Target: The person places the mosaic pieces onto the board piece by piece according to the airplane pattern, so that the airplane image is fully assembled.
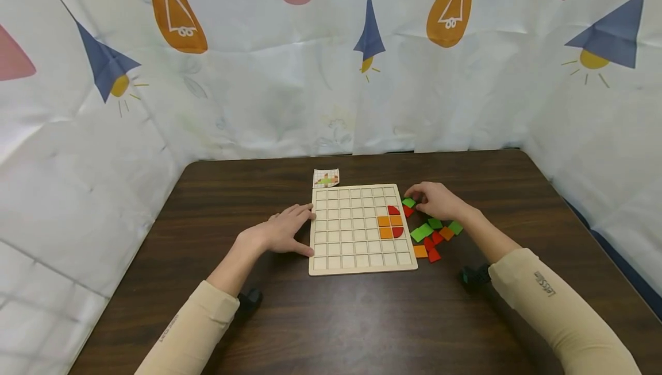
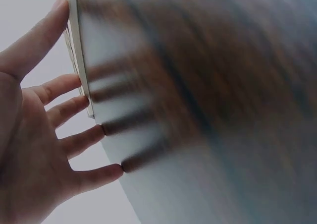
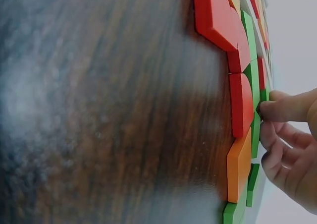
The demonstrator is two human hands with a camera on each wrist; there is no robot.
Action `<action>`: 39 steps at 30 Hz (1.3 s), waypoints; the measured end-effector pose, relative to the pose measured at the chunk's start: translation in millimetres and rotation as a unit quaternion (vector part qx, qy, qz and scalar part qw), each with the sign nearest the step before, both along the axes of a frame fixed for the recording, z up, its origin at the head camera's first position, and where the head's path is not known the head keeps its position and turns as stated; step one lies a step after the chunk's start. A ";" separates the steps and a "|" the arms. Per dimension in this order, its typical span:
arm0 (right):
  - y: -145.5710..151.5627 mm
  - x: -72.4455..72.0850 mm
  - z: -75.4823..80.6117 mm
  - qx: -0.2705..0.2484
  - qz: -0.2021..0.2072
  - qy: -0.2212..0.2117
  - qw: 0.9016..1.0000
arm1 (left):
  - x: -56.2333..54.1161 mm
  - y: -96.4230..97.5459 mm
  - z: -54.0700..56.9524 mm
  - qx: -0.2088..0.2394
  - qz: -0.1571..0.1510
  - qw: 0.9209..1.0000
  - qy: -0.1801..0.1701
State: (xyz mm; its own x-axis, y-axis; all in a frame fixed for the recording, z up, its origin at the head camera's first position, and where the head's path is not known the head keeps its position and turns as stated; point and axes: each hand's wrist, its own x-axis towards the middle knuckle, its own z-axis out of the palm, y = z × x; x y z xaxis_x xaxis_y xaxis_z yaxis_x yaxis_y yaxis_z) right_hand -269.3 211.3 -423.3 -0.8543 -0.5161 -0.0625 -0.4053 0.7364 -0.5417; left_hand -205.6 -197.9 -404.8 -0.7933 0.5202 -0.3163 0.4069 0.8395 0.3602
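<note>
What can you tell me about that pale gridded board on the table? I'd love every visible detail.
The board is pale, squarish and thin, apparently wood, its face divided by narrow lines into square cells within a plain rim. It lies flat on the dark table. Toward its right side sit three orange squares and two red pieces with curved edges; the other cells are bare. The left hand touches its left edge with thumb and fingertips.

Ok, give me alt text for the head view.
A person's right hand is at a green tile beside a gridded wooden board, near other loose coloured tiles. The left hand touches the board's left edge; orange and red pieces lie on the board's right side.
</note>
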 end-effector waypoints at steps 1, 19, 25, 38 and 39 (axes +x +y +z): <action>0.3 0.2 -0.1 0.001 -0.003 -0.001 1.000 | -0.2 0.6 -0.5 -0.001 0.001 1.000 -0.001; 3.5 1.7 -0.5 0.000 -0.019 -0.002 1.000 | -0.2 4.5 0.7 0.009 0.014 1.000 -0.009; 1.6 2.2 -0.6 0.002 -0.020 -0.010 1.000 | 0.5 5.0 2.0 0.008 0.014 1.000 -0.012; 0.6 0.6 3.3 -0.006 -0.009 -0.005 1.000 | -0.1 5.0 2.5 -0.002 0.007 1.000 -0.018; -0.3 0.7 3.8 -0.008 -0.007 -0.003 1.000 | 0.1 4.9 2.8 -0.003 0.006 1.000 -0.020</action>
State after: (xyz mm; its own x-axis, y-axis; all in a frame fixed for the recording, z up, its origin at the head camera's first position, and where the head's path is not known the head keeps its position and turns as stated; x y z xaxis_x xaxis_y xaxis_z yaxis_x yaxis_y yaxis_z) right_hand -268.5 211.0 -419.5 -0.8611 -0.5049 -0.0599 -0.3914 0.7334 -0.5558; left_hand -205.5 -193.0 -402.0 -0.7861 0.5087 -0.3512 0.3823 0.8466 0.3704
